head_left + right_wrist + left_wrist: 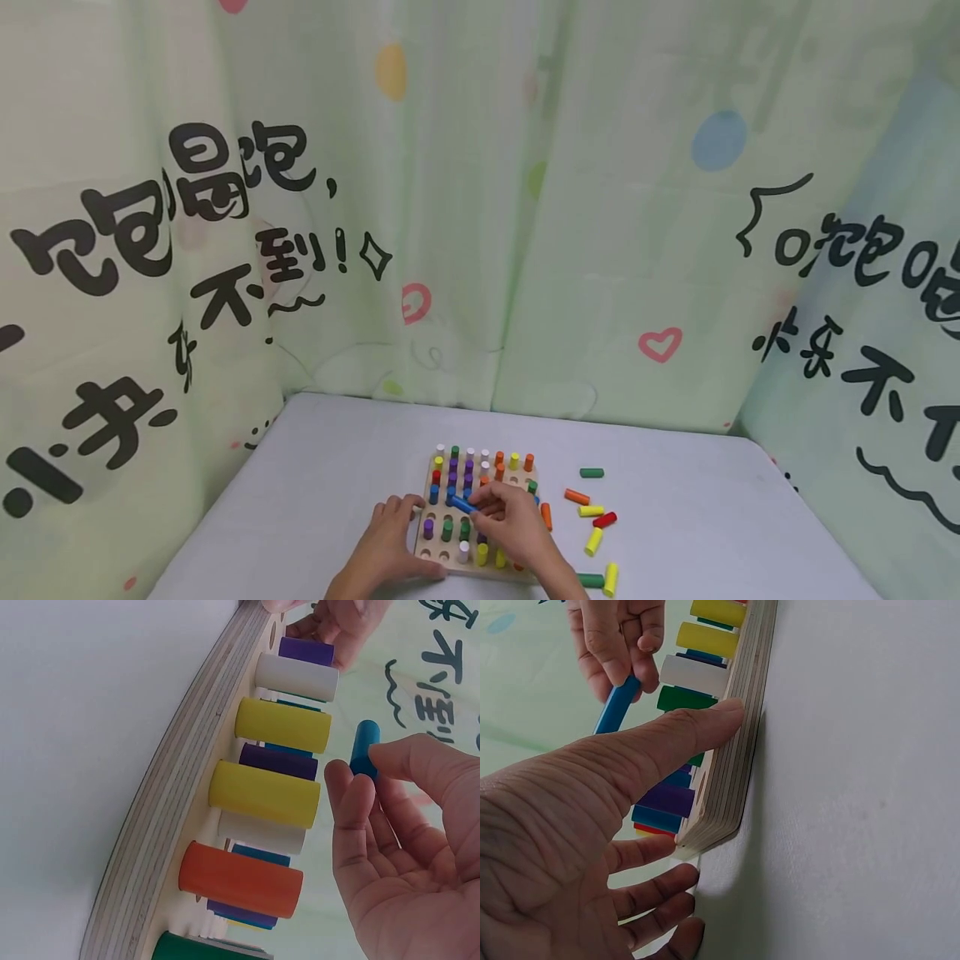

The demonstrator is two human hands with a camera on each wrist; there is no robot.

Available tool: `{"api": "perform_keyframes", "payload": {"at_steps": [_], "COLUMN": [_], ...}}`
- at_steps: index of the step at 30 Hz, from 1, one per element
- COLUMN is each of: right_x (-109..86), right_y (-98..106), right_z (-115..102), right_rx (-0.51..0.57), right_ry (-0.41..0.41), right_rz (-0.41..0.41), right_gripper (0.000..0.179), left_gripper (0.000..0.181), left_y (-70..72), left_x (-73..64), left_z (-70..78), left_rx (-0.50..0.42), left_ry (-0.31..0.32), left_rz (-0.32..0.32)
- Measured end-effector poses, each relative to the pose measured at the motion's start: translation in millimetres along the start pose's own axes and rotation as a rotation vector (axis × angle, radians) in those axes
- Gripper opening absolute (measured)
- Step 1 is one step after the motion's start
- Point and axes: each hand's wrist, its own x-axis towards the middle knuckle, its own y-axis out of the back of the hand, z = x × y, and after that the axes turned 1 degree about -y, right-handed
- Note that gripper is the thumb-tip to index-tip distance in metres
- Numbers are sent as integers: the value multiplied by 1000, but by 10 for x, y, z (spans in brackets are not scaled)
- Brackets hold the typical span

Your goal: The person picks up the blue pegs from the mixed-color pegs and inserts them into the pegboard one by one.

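A light wooden pegboard (465, 569) stands on the table, filled with coloured pegs in many of its holes. My right hand (513, 517) pinches a blue peg (462, 504) between thumb and fingers, above the board. In the right wrist view, the blue peg (365, 746) is tilted and held apart from the standing pegs. My left hand (386, 542) rests at the board's near left corner. In the left wrist view, its straight thumb (705, 726) lies on the layered edge, with the index fingertip at the corner and the other fingers loosely extended.
Right of the board lie loose pegs: a green peg (592, 472), an orange peg (577, 497), a red peg (604, 520), several yellow ones and another green peg (591, 580). A printed curtain (465, 250) surrounds the white table (675, 500) at the back and sides.
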Motion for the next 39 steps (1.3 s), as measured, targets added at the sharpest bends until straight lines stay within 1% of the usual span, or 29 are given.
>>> {"api": "perform_keyframes", "payload": {"at_steps": [6, 13, 18, 24, 31, 39], "right_x": [6, 35, 80, 104, 168, 231], "right_y": [-40, -81, -94, -124, -197, -254], "right_z": [-24, -34, -31, 5, 10, -27], "right_rx": [-20, -17, -24, -36, -39, -39], "right_ry": [14, 23, 41, 46, 63, 65], "right_rz": [2, -19, -6, -2, -13, -46], "right_gripper": [11, 10, 10, 9, 10, 9], "left_gripper": [86, 86, 86, 85, 85, 85], "left_y": [-3, 21, 42, 18, 32, 23], "left_x": [-13, -26, -12, -15, -29, -4], "left_z": [-4, 7, 10, -14, -15, -21], "left_rx": [10, 17, 18, 16, 17, 2], "left_ry": [-11, -9, -23, -14, 5, -31], "left_rz": [16, 14, 15, 1, -3, -7]}}
